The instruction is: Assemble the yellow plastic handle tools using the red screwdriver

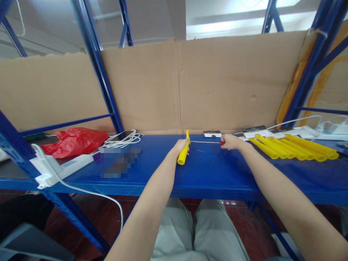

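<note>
At my far left a blue post (20, 154) rises across the end of the white strip (72, 167), and a cord (95, 195) loops from there over the front edge and hangs below it. Behind the strip slumps a red bag (77, 142), with a tangle of white cable (127, 138) just beside it, near the foot of a second post (104, 79). In front of the cable is a patch (119, 163) blurred into squares, so what lies there I can't tell

Then comes my left hand (182, 146), over the middle of the blue shelf (212, 174), fingers wrapped around a yellow tube (182, 157). One end of the tube points at me, the other at the cardboard (231, 83) that walls off the back. From the tube's right side a thin rod (205, 142) runs across to my right hand (230, 141), whose fingers are curled tight on its red handle (222, 143). My left fingers hide the spot where rod and tube meet, so I can't tell whether it goes in

A small box (212, 133) sits beyond the rod, close to the cardboard. To the right of my right wrist a printed pack (255, 131) lies behind a yellow row (295, 149) of more tubes, side by side; my forearm slants down near the row's left end, and white leads (296, 121) trail behind it
</note>
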Action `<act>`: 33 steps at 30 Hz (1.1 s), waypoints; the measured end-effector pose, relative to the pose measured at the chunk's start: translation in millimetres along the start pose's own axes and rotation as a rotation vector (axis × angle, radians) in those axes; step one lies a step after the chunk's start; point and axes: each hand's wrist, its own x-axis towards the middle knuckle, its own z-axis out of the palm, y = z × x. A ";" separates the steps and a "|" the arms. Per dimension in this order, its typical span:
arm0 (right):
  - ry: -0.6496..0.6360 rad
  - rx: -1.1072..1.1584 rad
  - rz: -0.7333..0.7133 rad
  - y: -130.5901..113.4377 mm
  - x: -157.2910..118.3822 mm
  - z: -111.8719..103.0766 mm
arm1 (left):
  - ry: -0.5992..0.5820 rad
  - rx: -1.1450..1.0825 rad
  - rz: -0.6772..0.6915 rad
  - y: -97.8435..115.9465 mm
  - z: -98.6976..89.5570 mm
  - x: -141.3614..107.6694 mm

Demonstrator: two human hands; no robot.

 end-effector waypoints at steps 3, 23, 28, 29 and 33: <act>0.026 -0.027 -0.018 1.3 1.4 -0.2 | -0.006 -0.004 0.002 -0.4 0.0 0.9; 0.045 0.013 -0.014 3.1 -3.4 -6.4 | -0.020 -0.051 0.048 -0.9 2.5 -4.0; 0.056 0.016 -0.031 7.3 -0.8 -4.1 | -0.020 -0.051 0.046 -1.6 2.3 -3.6; 0.059 0.017 -0.038 8.3 0.3 -3.3 | -0.020 -0.049 0.044 -1.6 2.3 -3.3; 0.066 0.025 -0.058 11.7 2.9 -1.1 | -0.016 -0.043 0.036 -1.4 2.4 -1.8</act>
